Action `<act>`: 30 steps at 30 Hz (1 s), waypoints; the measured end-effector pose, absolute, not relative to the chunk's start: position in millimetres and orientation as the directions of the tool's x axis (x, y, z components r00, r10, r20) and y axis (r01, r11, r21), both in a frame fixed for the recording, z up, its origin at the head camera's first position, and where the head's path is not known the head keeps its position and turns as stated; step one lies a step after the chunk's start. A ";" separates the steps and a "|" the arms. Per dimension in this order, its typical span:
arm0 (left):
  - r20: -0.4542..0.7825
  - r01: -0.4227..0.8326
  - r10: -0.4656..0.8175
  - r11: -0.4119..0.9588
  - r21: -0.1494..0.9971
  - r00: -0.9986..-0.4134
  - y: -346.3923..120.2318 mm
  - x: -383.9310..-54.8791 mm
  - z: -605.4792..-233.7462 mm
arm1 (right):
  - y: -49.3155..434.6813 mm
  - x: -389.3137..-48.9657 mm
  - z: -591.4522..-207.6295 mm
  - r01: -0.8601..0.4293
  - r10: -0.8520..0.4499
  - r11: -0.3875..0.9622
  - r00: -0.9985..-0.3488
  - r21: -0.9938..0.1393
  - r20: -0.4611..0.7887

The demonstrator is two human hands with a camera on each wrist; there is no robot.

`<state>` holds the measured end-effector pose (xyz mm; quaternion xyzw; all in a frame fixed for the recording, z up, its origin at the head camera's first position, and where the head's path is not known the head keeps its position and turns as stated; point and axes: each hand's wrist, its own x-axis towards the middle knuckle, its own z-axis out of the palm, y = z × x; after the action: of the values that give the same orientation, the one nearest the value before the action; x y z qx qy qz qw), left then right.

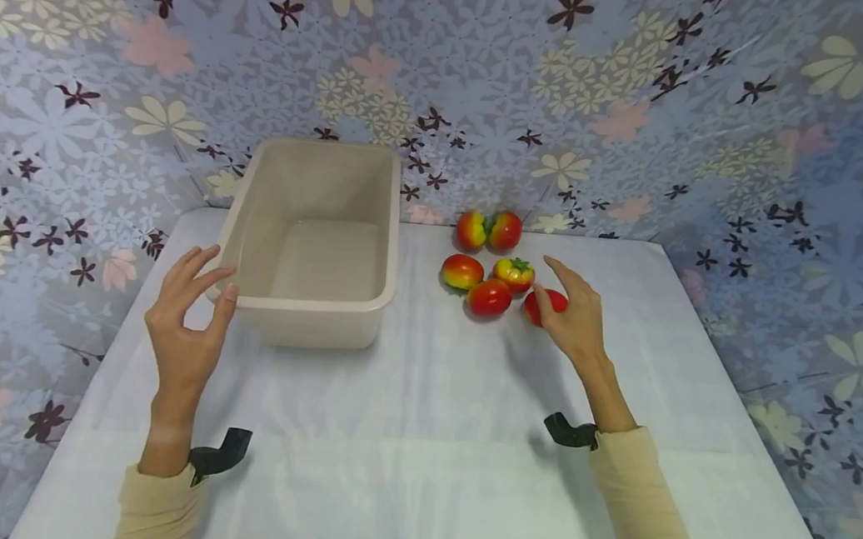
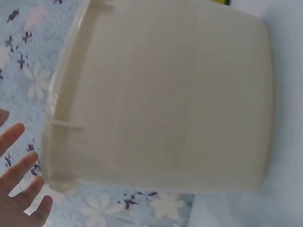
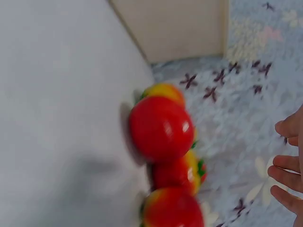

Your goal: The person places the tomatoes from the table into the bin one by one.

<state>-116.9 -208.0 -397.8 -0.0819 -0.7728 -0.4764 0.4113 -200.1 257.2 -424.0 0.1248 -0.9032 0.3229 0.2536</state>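
Observation:
A beige plastic bin point(image 1: 309, 304) stands at the back left of the table, its inside bare. Beside its front left corner is my left hand point(image 1: 186, 319), fingers spread and thumb apart; the left wrist view shows these fingers point(image 2: 19, 172) near the bin's rim point(image 2: 52, 118), contact unclear. Several glossy red-and-yellow fruits with green tops, among them a red fruit point(image 1: 490, 298) and one showing its leafy crown point(image 1: 514, 274), lie grouped right of the bin. Over the rightmost red fruit point(image 1: 555, 301) hovers my right hand point(image 1: 577, 317), thumb and fingers apart, gripping nothing.
A white cloth point(image 1: 402, 468) covers the table. Flowered sheeting point(image 1: 474, 97) rises behind it and at both sides. Two more fruits point(image 1: 505, 230) sit at the table's back edge. Each wrist carries a black mount point(image 1: 221, 454).

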 end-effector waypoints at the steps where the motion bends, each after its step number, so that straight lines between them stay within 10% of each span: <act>1: 0.688 0.497 -0.275 0.522 0.693 -0.671 -210.0 -116.6 -400.2 | 260.2 -201.2 -427.9 -0.385 -0.050 0.757 -0.840 -0.528 0.541; 12: 0.479 0.348 -0.214 0.452 0.821 -0.851 -223.6 -118.3 -429.6 | 287.4 -208.2 -466.0 -0.251 0.085 0.746 -0.882 -0.616 0.463; 30: 0.681 0.614 -0.463 0.313 0.725 -0.568 -194.9 -134.2 -458.0 | 303.7 -208.4 -498.0 -0.021 0.165 0.648 -0.972 -0.761 0.167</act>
<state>-134.2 -194.9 -458.0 -0.0566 -0.6658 -0.5835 0.4616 -208.4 303.7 -498.0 -0.0400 -0.9009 0.4176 0.1112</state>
